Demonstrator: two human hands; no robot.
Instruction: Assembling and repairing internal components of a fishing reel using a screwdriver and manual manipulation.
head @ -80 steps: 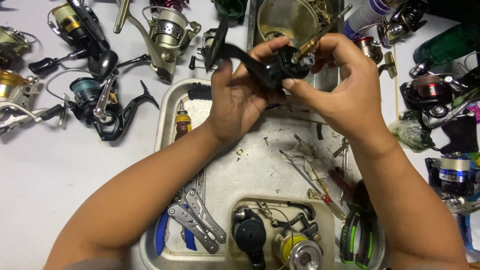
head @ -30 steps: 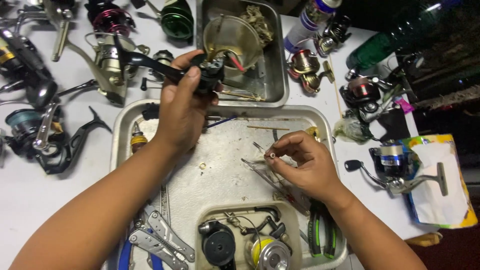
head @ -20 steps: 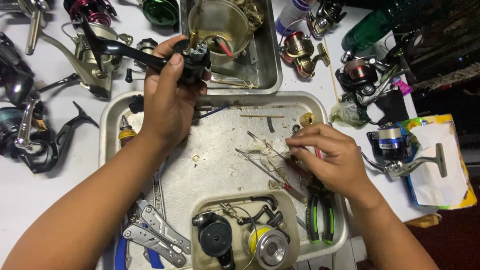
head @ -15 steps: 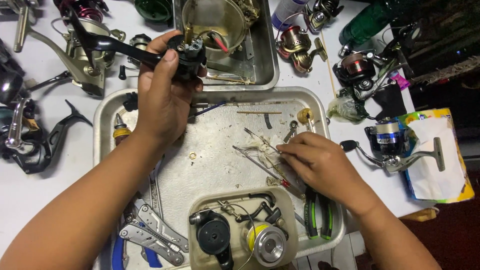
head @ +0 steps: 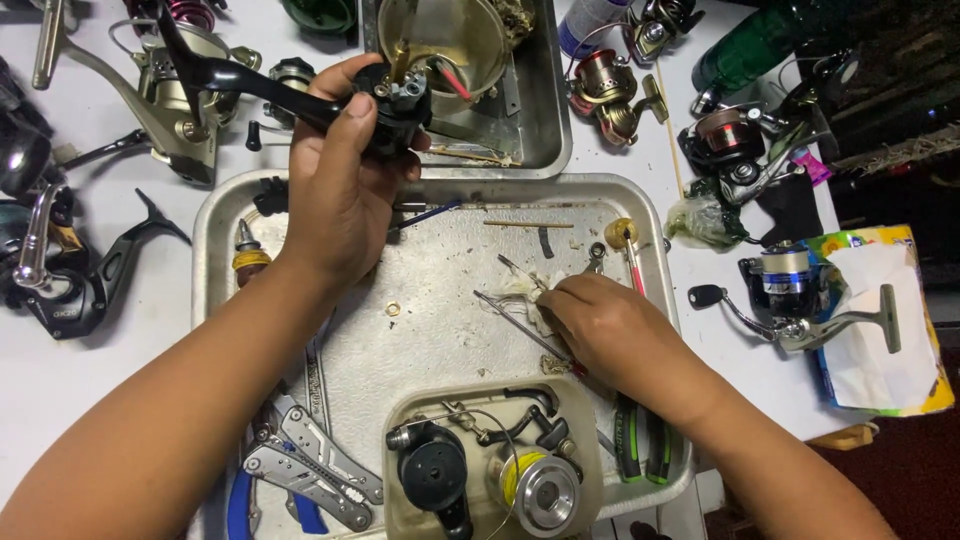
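Note:
My left hand (head: 340, 190) is shut on a black fishing reel body (head: 392, 98), held over the far edge of the metal tray (head: 215, 205); the reel's long black handle (head: 225, 72) sticks out to the left. My right hand (head: 600, 325) rests low on the tray, fingers curled down onto a scrap of white tissue (head: 528, 293). Thin metal tweezers (head: 505, 315) lie slantwise on the tray and run under that hand. A small brass ring (head: 393, 309) lies on the tray between the two hands.
A plastic tub (head: 590, 470) of reel parts and a yellow-line spool sits at the tray's near edge. A folding multi-tool (head: 310, 470) lies left of it. A steel pan (head: 545, 120) with an oily bowl stands behind. Several reels surround the tray; a tissue box (head: 880, 330) is right.
My right hand let go of the reel, dropped to the tray and moved onto the tweezers and tissue. My left hand kept the reel body raised at the tray's far edge.

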